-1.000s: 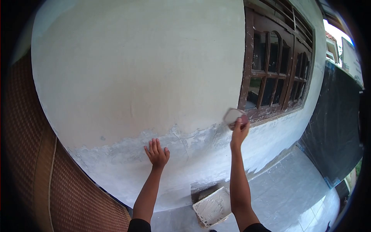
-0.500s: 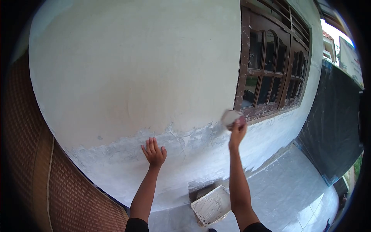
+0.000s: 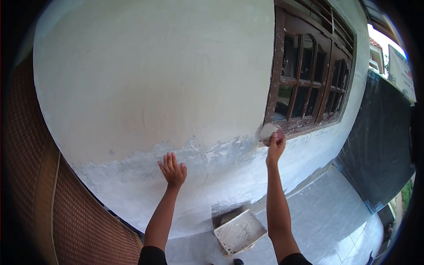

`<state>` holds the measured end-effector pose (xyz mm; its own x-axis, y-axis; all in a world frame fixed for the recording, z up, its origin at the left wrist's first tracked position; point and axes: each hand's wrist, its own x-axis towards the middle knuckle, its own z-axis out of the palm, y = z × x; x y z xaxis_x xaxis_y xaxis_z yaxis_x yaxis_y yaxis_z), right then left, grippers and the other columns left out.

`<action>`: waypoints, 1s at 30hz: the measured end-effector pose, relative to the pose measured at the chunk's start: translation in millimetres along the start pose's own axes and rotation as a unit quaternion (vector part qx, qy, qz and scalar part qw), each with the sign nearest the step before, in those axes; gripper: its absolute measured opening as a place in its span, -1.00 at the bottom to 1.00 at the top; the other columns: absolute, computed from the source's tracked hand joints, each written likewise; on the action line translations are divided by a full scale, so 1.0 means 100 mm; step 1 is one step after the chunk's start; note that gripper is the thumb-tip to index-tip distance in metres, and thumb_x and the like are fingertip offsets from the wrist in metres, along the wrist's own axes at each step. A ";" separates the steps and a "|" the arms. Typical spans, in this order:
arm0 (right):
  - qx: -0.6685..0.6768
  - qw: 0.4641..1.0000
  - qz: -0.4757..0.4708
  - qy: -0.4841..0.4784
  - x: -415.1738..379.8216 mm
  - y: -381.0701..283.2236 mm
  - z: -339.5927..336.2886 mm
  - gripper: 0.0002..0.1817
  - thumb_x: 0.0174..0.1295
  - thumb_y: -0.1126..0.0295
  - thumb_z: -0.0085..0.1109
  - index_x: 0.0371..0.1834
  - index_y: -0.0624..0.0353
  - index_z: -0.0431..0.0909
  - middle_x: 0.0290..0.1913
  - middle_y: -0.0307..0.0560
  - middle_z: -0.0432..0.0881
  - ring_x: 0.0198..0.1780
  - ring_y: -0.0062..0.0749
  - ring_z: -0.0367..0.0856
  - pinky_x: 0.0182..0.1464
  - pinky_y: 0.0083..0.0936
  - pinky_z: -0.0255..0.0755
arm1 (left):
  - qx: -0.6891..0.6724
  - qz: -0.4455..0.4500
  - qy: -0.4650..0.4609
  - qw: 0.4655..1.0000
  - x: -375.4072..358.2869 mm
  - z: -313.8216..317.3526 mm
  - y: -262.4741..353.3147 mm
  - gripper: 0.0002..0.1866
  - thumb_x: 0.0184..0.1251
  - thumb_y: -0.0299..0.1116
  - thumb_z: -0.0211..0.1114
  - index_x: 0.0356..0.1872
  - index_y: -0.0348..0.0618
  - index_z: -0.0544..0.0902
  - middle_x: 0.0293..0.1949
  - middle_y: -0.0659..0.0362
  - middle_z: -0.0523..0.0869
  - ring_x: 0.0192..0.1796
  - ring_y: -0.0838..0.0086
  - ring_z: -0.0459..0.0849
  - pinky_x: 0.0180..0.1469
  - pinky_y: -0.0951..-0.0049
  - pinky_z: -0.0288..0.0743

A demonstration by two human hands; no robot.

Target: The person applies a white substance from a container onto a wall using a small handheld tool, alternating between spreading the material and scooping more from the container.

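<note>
Your right hand (image 3: 275, 149) has thumb and fingers clamped on pad (image 3: 267, 131) by window frame's (image 3: 273, 95) lower corner — broad face likely left free for wall (image 3: 176, 88). Left hand (image 3: 175, 176) lies on wall, fingers slightly apart, seemingly bracing you. Tray (image 3: 242, 229) sits below — apparently for easy reach.

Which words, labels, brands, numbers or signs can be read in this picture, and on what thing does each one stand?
No text can be read for certain.
The pale sign at the far upper right seems to bear lettering, too small and blurred to quote.
Faint marks on the wall, right of the window: I cannot tell if they are writing.
</note>
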<state>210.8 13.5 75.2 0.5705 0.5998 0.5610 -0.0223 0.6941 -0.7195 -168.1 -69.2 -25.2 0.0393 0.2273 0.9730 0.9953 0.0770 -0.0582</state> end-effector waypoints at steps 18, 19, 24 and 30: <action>0.055 0.993 0.098 0.023 0.07 0.32 -0.36 -0.76 0.37 0.34 0.14 0.00 0.20 0.43 -0.15 -0.19 0.54 -0.19 -0.57 0.51 -0.12 -0.57 0.45 | -0.020 -0.001 -0.040 0.999 0.03 -0.09 0.02 -0.32 0.36 -0.20 0.07 0.40 -0.39 0.15 0.43 -0.10 0.14 0.50 0.04 0.02 0.47 -0.17 -0.20; 0.053 0.993 0.099 0.025 0.00 0.31 -0.42 -0.76 0.37 0.34 0.14 0.00 0.20 0.43 -0.15 -0.19 0.54 -0.19 -0.57 0.51 -0.12 -0.57 0.45 | -0.018 -0.016 -0.038 0.999 0.04 -0.10 0.05 -0.33 0.36 -0.19 0.06 0.40 -0.37 0.19 0.42 -0.07 0.19 0.49 0.05 0.05 0.47 -0.16 -0.16; 0.103 0.981 0.160 -0.026 -0.47 0.26 -0.49 -0.71 0.37 0.36 0.13 0.07 0.24 0.42 -0.03 -0.19 0.51 -0.01 -0.52 0.45 0.11 -0.51 0.34 | -0.057 -0.051 -0.073 0.994 0.10 -0.34 0.24 -0.31 0.34 -0.25 0.09 0.42 -0.36 0.13 0.44 -0.09 0.13 0.49 0.02 0.03 0.47 -0.16 -0.18; 0.096 0.963 0.233 -0.095 -1.04 0.37 -0.73 -0.67 0.38 0.33 0.13 0.12 0.24 0.41 0.00 -0.14 0.52 0.01 -0.52 0.45 0.12 -0.50 0.34 | -0.123 -0.100 -0.194 0.968 -0.02 -0.78 0.49 -0.29 0.33 -0.32 0.10 0.44 -0.33 0.06 0.44 -0.10 0.11 0.50 0.03 0.04 0.47 -0.09 -0.14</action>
<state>211.0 -52.4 -39.2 0.3015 0.9136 0.2728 -0.4011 0.3811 -0.8330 -112.6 -141.9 -12.3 -0.1440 0.5830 0.7996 0.9724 -0.0668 0.2238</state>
